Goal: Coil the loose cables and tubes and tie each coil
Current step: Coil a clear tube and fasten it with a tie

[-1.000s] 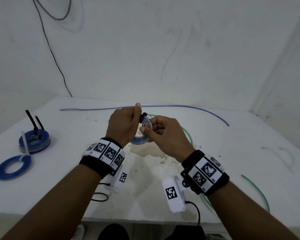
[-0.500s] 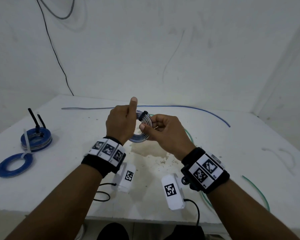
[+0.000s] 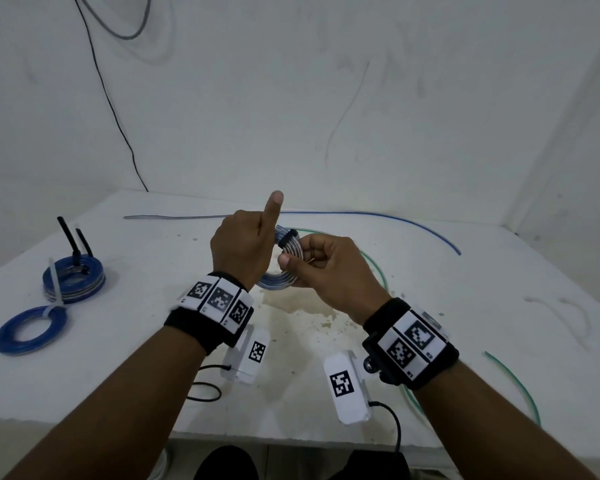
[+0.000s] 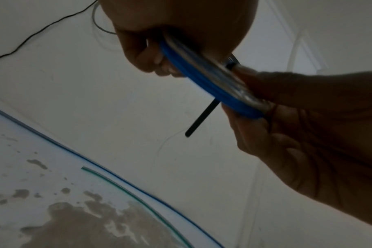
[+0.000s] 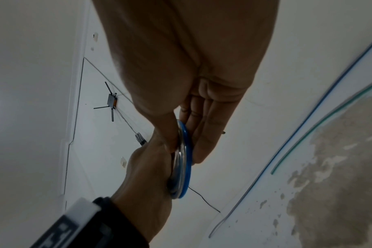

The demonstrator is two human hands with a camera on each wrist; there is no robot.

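Observation:
A small coil of blue and clear tube (image 3: 280, 280) is held upright above the table between both hands. A black zip tie (image 3: 288, 236) loops round its top, and the tie's loose tail (image 4: 202, 117) sticks out below the coil. My left hand (image 3: 248, 251) has its fingers (image 4: 142, 55) curled round the coil's far side, with the thumb pointing straight up, off the coil. My right hand (image 3: 312, 265) pinches the coil (image 5: 184, 161) between thumb and fingers just below the tie.
Two tied blue coils lie at the table's left: a stacked one (image 3: 73, 278) with black tie tails and a flat one (image 3: 30, 329) with a white tie. A loose blue tube (image 3: 378, 214) runs along the back. A green tube (image 3: 374, 268) curves under the hands to the right front edge.
My left thumb has lifted off the zip tie's head and now points straight up. Both hands keep hold of the coil and have hardly moved.

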